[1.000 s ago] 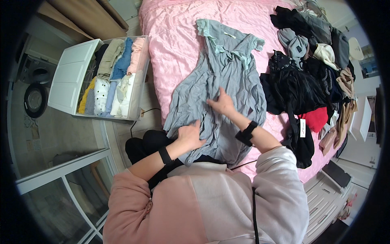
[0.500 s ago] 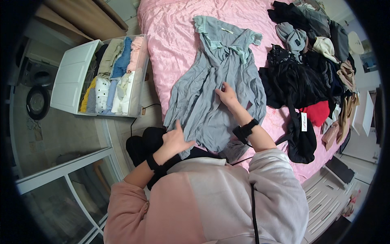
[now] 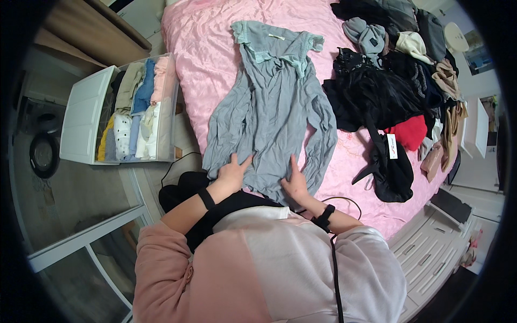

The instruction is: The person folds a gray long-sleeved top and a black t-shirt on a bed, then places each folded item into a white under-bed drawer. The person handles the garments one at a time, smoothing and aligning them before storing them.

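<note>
A grey blouse (image 3: 274, 118) with mint-green lace at its neck lies spread on the pink bed, neckline away from me and hem close to my lap. Its surface is creased, and the long sleeves run down along both sides. On the lower left part of the cloth rests my left hand (image 3: 231, 176), open, with thumb and forefinger apart. My right hand (image 3: 296, 185) lies near the hem on the right, also open, its forefinger stretched forward over the fabric. Some fingertips of both hands are hard to make out.
To the left, a clear storage box (image 3: 168, 113) holds rolled clothes, its white lid (image 3: 86, 116) tilted aside. A heap of mostly black clothes (image 3: 377, 91) covers the bed's right side. Pink bedding (image 3: 199, 64) lies under the blouse. A white drawer unit (image 3: 431, 255) stands at lower right.
My right hand has come back from the middle of the blouse to its hem. The lower right part now lies flatter, with the right sleeve apart from the body. The view has shifted slightly.
</note>
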A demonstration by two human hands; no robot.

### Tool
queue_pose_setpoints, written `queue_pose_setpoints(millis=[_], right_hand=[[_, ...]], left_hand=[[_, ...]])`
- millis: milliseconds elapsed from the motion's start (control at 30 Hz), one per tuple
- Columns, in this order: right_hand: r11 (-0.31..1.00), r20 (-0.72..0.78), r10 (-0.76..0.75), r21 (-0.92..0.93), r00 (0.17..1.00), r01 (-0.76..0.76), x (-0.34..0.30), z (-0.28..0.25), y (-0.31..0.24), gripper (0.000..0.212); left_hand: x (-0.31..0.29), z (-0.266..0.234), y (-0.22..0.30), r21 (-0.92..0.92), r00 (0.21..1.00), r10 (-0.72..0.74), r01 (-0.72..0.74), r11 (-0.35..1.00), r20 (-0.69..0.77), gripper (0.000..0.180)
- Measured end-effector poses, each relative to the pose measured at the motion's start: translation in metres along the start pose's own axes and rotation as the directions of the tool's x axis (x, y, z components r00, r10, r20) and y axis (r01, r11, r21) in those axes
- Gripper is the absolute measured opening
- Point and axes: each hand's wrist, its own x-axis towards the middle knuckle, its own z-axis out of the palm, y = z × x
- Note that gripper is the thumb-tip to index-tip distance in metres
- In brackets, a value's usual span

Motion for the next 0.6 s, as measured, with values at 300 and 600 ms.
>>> queue_pose_setpoints(millis=[300,600], right_hand=[[0.929,0.193,-0.121,-0.323,0.974,0.179,-0.033,-0.045,-0.005,0.070],[0.956,-0.333,0.105,-0.225,0.937,-0.186,0.016,-0.087,0.041,0.074]], left_hand=[[-0.057,-0.065,0.008,-0.181,0.664,-0.139,0.006,0.984,-0.735,0.064],[-0.025,-0.015,0.012,-0.009,0.975,-0.220,0.221,0.975,0.008,0.060]])
